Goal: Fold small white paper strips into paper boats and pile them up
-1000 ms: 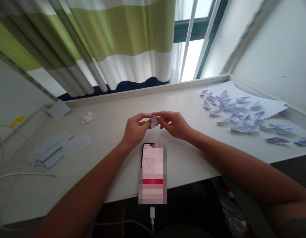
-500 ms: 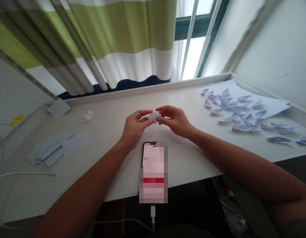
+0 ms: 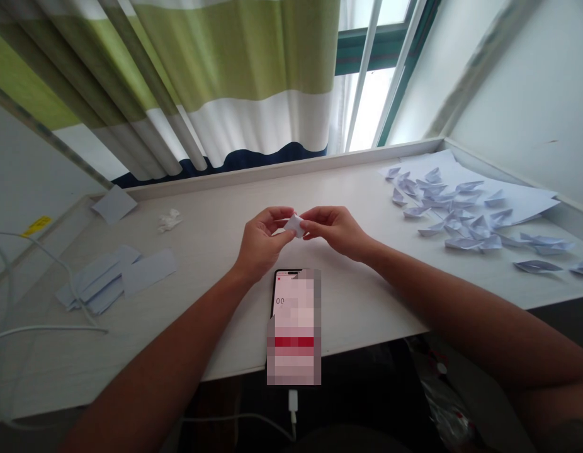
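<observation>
A small folded piece of white paper (image 3: 295,225) is held just above the white desk (image 3: 216,251), near its middle. My left hand (image 3: 263,242) pinches its left side with thumb and fingers. My right hand (image 3: 336,229) pinches its right side, fingers curled. Both hands meet at the paper, a little beyond a phone (image 3: 294,324) that lies flat at the desk's front edge.
Several small folded paper boats (image 3: 454,214) lie scattered at the right on large white sheets (image 3: 522,198). Cut paper strips (image 3: 116,280) lie at the left, with a crumpled scrap (image 3: 169,220) and white cables (image 3: 31,330). A striped curtain (image 3: 201,82) hangs behind.
The folded paper has been turned and pressed smaller between my fingertips. Both hands stayed together at the same spot, with only small finger shifts.
</observation>
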### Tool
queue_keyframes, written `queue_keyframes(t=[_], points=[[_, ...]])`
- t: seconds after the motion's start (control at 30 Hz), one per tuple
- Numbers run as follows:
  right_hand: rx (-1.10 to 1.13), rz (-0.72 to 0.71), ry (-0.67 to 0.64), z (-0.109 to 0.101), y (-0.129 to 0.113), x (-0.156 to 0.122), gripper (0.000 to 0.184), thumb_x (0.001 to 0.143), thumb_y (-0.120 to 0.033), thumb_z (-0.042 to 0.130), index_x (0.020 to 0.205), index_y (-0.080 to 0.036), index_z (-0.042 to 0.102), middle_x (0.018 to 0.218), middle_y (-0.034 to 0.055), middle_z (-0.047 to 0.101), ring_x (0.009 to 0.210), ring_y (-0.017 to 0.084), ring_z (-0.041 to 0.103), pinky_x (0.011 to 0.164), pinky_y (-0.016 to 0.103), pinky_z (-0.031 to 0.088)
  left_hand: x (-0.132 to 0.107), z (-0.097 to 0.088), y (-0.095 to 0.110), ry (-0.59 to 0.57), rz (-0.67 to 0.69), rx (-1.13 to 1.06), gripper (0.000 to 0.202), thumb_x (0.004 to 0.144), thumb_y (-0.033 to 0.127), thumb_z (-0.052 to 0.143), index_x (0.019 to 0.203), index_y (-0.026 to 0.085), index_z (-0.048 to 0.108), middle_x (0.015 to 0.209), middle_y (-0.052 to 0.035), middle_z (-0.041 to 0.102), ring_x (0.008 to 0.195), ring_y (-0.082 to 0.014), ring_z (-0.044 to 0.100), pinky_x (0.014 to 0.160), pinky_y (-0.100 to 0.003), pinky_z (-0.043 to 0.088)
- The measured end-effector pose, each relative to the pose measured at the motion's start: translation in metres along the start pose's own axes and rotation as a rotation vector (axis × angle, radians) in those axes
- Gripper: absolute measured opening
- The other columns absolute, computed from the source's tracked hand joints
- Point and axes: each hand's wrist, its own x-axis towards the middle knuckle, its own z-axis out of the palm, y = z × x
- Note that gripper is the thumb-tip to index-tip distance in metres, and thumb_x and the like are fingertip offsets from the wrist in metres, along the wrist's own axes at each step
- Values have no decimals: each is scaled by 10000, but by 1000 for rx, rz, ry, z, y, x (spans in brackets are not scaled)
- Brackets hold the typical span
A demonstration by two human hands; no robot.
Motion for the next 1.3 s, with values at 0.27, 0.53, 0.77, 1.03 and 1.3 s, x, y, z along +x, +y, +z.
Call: queue_keyframes(t=[0.27, 0.53, 0.77, 1.03, 1.3], points=[[20, -62, 79, 1, 1, 0, 430, 745, -545, 983, 874, -185, 785, 872, 51, 804, 792, 173, 716, 784, 366, 619, -2, 1, -2, -67, -115, -60, 416, 768, 350, 961, 1096, 170, 779, 1096, -80, 811, 992, -220, 774, 984, -439, 639], [-111, -44, 17, -2, -2, -1, 371, 824, -522, 918, 908, -178, 808, 876, 52, 794, 797, 177, 704, 768, 358, 584, -4, -1, -2, -204, -166, 68, 439, 792, 557, 937, 919, 150, 832, 838, -77, 819, 771, -209, 788, 800, -367, 658], [-140, -154, -7, 1, -4, -5, 381, 873, -534, 866, 807, -177, 752, 783, 31, 753, 714, 158, 671, 656, 311, 545, -2, -3, 3, -339, -226, 43, 415, 808, 529, 936, 908, 140, 833, 842, -82, 816, 765, -199, 792, 793, -352, 666], [-178, -189, 22, -2, -4, -1, 521, 981, -601, 729, 681, -193, 610, 619, -32, 561, 594, 99, 479, 551, 255, 406, -4, -3, 10, -482, -335, -19, 342, 861, 475, 909, 875, 146, 813, 870, -89, 823, 811, -201, 799, 841, -361, 668], [-178, -152, -38, 0, -4, -5, 367, 912, -488, 814, 778, -171, 687, 684, 6, 681, 617, 128, 614, 566, 265, 514, -2, -5, 8, -485, -358, 12, 437, 861, 541, 896, 966, 127, 803, 856, -92, 831, 783, -188, 803, 817, -327, 662]])
